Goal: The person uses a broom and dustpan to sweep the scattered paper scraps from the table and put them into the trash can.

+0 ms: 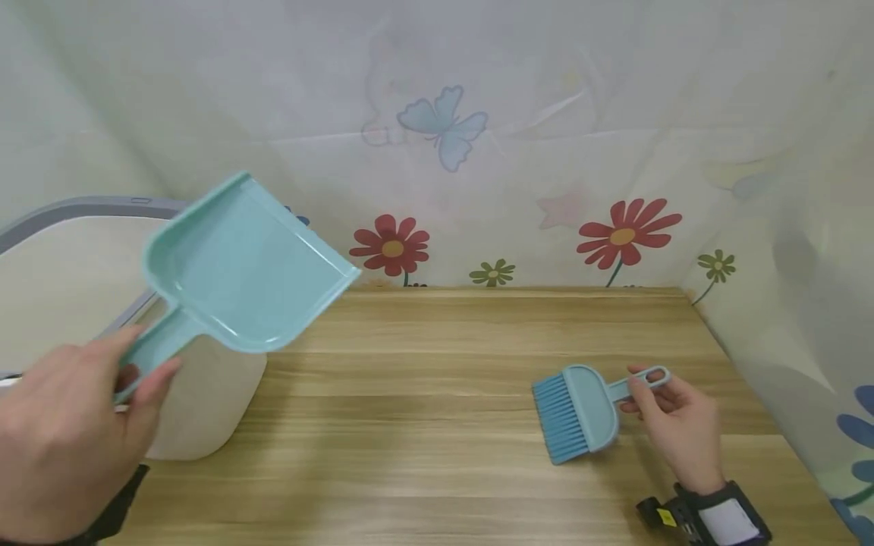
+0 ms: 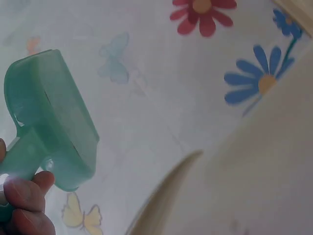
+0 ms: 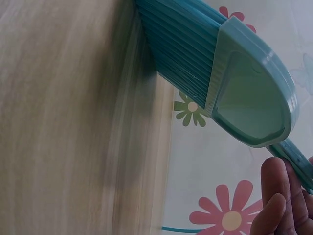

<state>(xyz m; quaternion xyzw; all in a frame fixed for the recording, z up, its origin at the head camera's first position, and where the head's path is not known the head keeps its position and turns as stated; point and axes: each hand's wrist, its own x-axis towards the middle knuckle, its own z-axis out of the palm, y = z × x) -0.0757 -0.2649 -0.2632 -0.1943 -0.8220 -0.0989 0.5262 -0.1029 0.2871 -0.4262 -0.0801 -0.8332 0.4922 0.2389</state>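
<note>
At the left of the head view, my left hand [image 1: 75, 425] grips the handle of a light teal dustpan [image 1: 253, 265]. The pan is raised and tilted, overlapping the white bin in this view; the left wrist view shows the dustpan [image 2: 54, 117] from its side, with fingers curled round its handle. On the right, my right hand [image 1: 679, 425] pinches the handle of a small blue hand brush [image 1: 590, 409] between thumb and fingers. Its bristles point left, close over the wooden tabletop. In the right wrist view the brush [image 3: 254, 98] shows its hollow head and ribbed bristles.
A white bin [image 1: 212, 409] with a grey rim [image 1: 102, 205] stands at the left on the wooden table [image 1: 423, 425]. Behind the table hangs a pale curtain [image 1: 307, 91] printed with flowers and a butterfly, continuing down the right side. A strapped device [image 1: 710, 519] sits on the right wrist.
</note>
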